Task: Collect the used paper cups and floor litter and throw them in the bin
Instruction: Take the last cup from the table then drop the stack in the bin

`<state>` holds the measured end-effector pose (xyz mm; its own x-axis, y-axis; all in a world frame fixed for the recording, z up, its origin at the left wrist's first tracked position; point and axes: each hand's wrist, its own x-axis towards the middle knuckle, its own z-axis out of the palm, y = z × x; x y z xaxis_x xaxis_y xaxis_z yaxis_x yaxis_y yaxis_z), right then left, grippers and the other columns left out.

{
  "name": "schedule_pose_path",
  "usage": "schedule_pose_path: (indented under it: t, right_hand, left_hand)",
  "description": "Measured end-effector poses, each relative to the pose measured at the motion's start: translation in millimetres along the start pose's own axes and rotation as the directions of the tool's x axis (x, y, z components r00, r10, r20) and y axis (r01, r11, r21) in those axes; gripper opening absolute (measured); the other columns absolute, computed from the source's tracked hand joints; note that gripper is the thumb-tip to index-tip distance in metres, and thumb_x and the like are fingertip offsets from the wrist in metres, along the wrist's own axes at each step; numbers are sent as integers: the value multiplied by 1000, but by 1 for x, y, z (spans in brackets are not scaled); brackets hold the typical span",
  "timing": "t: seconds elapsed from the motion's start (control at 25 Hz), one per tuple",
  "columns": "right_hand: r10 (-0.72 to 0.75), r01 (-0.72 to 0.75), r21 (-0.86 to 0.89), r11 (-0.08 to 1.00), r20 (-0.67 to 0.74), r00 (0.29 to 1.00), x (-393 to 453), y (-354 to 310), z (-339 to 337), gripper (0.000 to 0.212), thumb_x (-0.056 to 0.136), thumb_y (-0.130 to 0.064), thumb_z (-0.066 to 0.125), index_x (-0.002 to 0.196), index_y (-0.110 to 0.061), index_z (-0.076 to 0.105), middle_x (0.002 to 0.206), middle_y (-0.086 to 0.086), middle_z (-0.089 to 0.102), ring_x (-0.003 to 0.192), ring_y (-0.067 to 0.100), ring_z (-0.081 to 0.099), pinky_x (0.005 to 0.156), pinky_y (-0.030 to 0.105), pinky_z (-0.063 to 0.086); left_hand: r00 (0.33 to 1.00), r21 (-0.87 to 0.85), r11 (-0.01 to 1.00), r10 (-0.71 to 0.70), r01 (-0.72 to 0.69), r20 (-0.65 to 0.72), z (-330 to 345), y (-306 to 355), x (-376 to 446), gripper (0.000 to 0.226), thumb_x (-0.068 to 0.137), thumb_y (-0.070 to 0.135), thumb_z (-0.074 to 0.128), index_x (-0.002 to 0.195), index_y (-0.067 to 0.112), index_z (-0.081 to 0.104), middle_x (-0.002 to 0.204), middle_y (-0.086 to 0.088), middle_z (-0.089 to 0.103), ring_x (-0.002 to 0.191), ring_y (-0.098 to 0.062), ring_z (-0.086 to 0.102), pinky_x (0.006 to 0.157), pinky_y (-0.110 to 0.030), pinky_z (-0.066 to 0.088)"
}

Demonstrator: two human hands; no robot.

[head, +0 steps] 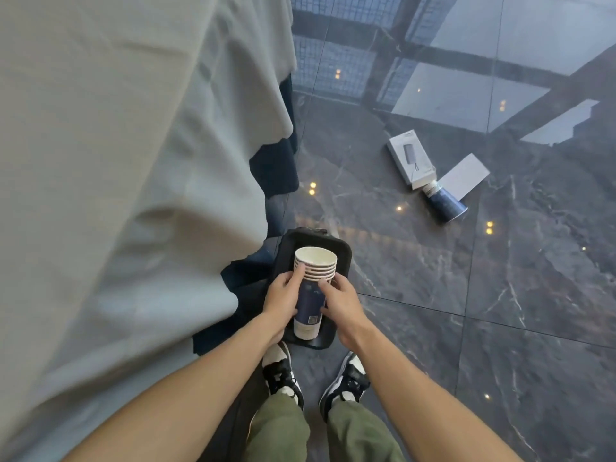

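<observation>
Nearest to me I see my two shoes [315, 378] on the dark marble floor [500, 295], and green trousers [320, 435] below them. Just ahead, both my hands hold one stack of paper cups [311, 288] between them. The left hand [283, 300] has its grip curled around the left side of the stack, with fingertips just under the rims. The right hand [340, 303] has its grip curled around the right side in the same way. The stack is dark blue with a pale base, tilted so that the open top points away from me, and it is held directly above a black bin [343, 255] that stands on the floor. On my left, a grey cloth [133, 161] hangs down from the counter and fills that side of the view. Farther away on the floor lies one more blue paper cup [446, 201] on its side, touching a white box [411, 160], and a white card [465, 176] lies just beside them.
</observation>
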<state>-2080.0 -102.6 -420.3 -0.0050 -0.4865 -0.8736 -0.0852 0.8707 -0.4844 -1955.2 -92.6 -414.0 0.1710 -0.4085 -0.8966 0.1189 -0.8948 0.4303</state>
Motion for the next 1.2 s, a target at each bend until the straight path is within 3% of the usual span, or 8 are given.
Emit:
schedule_pose_path:
  t: [0.12,0.28,0.4,0.64,0.76,0.88,0.96,1.2]
  right_hand:
    - [-23,21,-29,999,-56,998,32,16,8,36,91,-30,54,126,-29,63,119,-7,73,110,15,69,100,52,55]
    - [-19,11,-101,995,-72,997,48,21,12,38,90,-25,55,126,-27,64,117,-5,73,109,15,69,99,47,57]
    - [33,-37,-138,990,-32,999,46,20,15,35,88,-18,55,120,-23,69,111,-3,76,104,15,71,98,44,58]
    - [117,-135,-208,969,-95,989,58,23,20,27,93,-11,49,115,-4,62,113,14,71,99,26,69,89,44,60]
    - [171,-185,-258,948,-75,982,55,23,18,32,92,-4,45,120,-2,60,117,15,68,96,25,64,74,33,54]
    - [186,-187,-314,931,-34,982,41,20,13,49,95,0,40,143,-7,50,142,10,56,124,27,57,94,31,50]
    - [168,-170,-357,918,-37,985,31,12,7,54,94,0,41,147,-8,48,148,10,53,133,27,52,109,36,46]
    - [79,-87,-477,875,-37,996,-42,-41,-42,47,90,1,44,131,-5,66,127,10,69,113,21,63,105,39,50]
  left_hand:
    - [1000,29,999,28,-28,13,9,-7,27,23,101,51,55,114,37,68,114,10,70,102,-8,65,80,-33,53]
    - [998,156,986,51,-55,30,13,-19,47,51,94,47,62,142,33,57,133,5,67,123,-17,64,104,-42,52]
    - [1000,174,985,5,-1,-18,12,-22,45,60,94,44,65,148,24,51,139,0,63,128,-21,59,108,-42,49]
    - [997,230,971,-59,69,-47,16,-20,59,49,102,34,50,145,12,53,137,-11,63,118,-25,62,85,-34,50]
    - [992,230,968,-79,99,-97,16,-24,63,43,104,20,42,143,7,54,136,-8,61,113,-25,59,93,-37,48]
    - [991,222,969,-87,108,-101,12,-26,55,48,104,19,39,151,13,48,151,-13,54,137,-35,52,116,-53,41]
    - [991,254,961,-89,112,-100,12,-21,43,46,102,15,38,146,2,44,151,-28,46,141,-48,41,115,-62,31]
    - [997,385,922,-15,42,-72,13,22,-48,48,109,14,39,156,16,44,160,-6,45,147,-26,42,118,-39,34]
